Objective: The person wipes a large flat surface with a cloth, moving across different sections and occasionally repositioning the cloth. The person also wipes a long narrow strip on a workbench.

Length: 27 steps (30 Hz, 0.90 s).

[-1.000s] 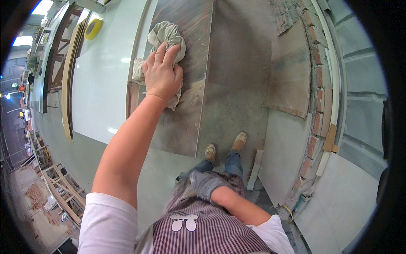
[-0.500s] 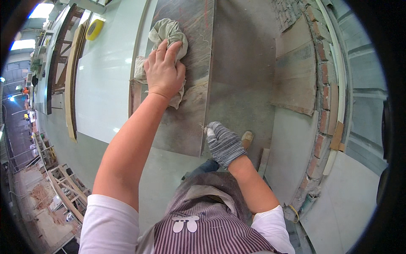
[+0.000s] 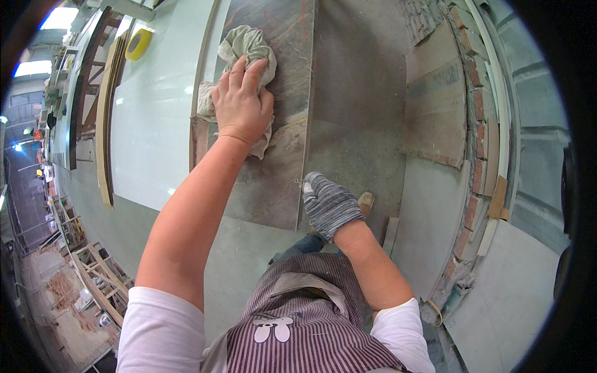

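Note:
A crumpled pale grey-green cloth (image 3: 245, 42) lies on a dark, brown-veined stone slab (image 3: 280, 149). My bare left hand (image 3: 244, 102) presses down on it, fingertips sunk into its folds and thumb out to the right. Beside the slab's right edge is my right hand (image 3: 329, 202), in a grey knitted glove. Its fingers are curled together, and a wisp of pale thread (image 3: 298, 182) shows at their tips against the edge. Whatever lies inside that grip is hidden.
A glossy white panel (image 3: 155, 124) lies left of the slab, with a yellow tape roll (image 3: 138, 45) on it. Brown boards (image 3: 106, 124) run along its left side. Sheets (image 3: 435, 99) lean by a brick edge (image 3: 479, 140) at right. My shoe (image 3: 366, 202) shows below.
My gloved right hand has shifted slightly up, staying by the slab's edge. My left hand and the cloth are nearly where they were.

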Each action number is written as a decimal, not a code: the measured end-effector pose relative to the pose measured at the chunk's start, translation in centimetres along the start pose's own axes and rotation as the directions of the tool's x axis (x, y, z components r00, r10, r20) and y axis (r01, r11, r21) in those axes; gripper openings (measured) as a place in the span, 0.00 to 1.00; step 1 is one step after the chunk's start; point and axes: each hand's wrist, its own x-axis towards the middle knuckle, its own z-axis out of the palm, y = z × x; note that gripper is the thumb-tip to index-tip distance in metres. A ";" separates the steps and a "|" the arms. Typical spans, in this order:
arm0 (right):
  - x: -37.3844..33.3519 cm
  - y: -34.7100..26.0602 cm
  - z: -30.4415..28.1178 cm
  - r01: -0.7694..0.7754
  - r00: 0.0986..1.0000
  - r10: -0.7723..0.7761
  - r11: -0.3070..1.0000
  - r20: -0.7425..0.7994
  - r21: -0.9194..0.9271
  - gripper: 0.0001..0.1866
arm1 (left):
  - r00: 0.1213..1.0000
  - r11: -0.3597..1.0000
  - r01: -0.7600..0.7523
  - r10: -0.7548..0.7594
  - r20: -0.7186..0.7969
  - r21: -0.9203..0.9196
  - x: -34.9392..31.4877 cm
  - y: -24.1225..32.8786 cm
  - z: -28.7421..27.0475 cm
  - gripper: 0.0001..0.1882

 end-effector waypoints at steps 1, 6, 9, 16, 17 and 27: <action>0.0 -0.5 -0.5 -0.021 0.999 0.022 1.000 0.040 -0.023 0.15 | 1.000 1.000 0.001 -0.001 0.000 -0.005 0.0 -0.1 0.0 0.29; -1.2 -0.7 -0.3 -0.013 0.994 0.016 0.999 0.104 -0.032 0.16 | 1.000 1.000 0.014 -0.014 0.016 0.005 0.0 0.2 -0.2 0.28; -2.5 -1.5 0.3 -0.104 0.984 0.106 0.994 0.142 -0.021 0.10 | 1.000 1.000 0.009 -0.009 0.025 -0.002 0.0 0.2 0.0 0.28; -8.2 1.9 5.2 0.010 0.750 -0.035 0.999 0.661 0.041 0.13 | 1.000 1.000 0.009 -0.009 0.020 -0.009 0.2 0.1 -0.2 0.28; -7.9 2.6 5.4 0.098 0.825 -0.072 0.995 0.560 -0.016 0.13 | 1.000 1.000 0.006 -0.006 0.018 -0.003 0.2 0.0 -0.2 0.29; -2.1 0.7 2.0 0.089 0.992 -0.073 0.982 -0.100 0.166 0.10 | 0.999 1.000 0.002 -0.002 0.036 -0.015 0.2 0.3 -0.1 0.29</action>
